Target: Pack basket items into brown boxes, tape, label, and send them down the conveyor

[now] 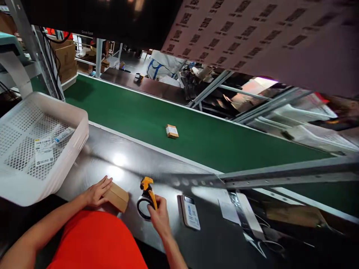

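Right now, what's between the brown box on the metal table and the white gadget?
The yellow tape dispenser, held in the right hand, is between them, as the head view shows.

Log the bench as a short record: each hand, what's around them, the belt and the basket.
left hand: laid over one end of a brown carton
right hand: gripping an orange-handled tape dispenser
beside right hand: white device with a small display, lying on the metal table
green belt: one small box with a white label
white basket: far left of the table; a labelled packet inside
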Motion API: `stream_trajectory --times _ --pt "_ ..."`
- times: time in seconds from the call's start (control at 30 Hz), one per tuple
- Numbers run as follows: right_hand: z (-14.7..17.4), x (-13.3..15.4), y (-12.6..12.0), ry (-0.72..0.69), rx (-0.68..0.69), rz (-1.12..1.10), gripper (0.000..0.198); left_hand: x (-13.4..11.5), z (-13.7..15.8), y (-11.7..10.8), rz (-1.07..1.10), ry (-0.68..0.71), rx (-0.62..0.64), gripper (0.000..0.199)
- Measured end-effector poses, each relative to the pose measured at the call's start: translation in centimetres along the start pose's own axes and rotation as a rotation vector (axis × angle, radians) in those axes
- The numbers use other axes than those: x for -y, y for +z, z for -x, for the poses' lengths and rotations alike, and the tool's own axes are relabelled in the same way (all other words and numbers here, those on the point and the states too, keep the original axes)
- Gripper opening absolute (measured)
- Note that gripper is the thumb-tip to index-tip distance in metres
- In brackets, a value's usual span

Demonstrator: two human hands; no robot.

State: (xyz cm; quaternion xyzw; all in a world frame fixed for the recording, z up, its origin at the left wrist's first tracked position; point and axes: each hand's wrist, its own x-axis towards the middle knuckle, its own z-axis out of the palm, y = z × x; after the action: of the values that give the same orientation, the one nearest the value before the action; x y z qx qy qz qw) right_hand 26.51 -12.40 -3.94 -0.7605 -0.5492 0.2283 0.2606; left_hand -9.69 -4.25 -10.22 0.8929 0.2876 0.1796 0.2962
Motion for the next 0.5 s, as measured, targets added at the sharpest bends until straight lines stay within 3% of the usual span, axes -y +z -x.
stream_trajectory --times 0.13,0.2,0.3,0.4,0.43,0.5 --pt "0.9 4.9 2.8 -0.740 0.016 -0.105 0.038 -1.2 -0.3 -1.3 0.034 0.002 0.000 0.074" --pt "0.7 6.0 3.9 -0.913 0.039 -0.037 0.044 -1.7 -0.2 -1.8 0.048 0.025 -0.006 0.066" --pt "0.4 5.9 4.8 -0.943 0.041 0.025 0.047 -2.5 0.6 -1.5 0.119 -0.076 -0.183 0.048" --pt "0.7 5.0 4.9 -0.912 0.039 0.016 0.046 -3.9 0.9 -0.6 0.389 -0.459 -0.536 0.042" --pt "0.8 4.8 4.9 -0.908 0.042 0.012 0.047 -4.5 0.7 -0.3 0.537 -0.614 -0.581 0.044" --pt "1.0 4.4 4.8 -0.889 0.066 0.021 0.047 -5.8 -0.3 0.0 0.823 -0.867 -0.518 0.052"
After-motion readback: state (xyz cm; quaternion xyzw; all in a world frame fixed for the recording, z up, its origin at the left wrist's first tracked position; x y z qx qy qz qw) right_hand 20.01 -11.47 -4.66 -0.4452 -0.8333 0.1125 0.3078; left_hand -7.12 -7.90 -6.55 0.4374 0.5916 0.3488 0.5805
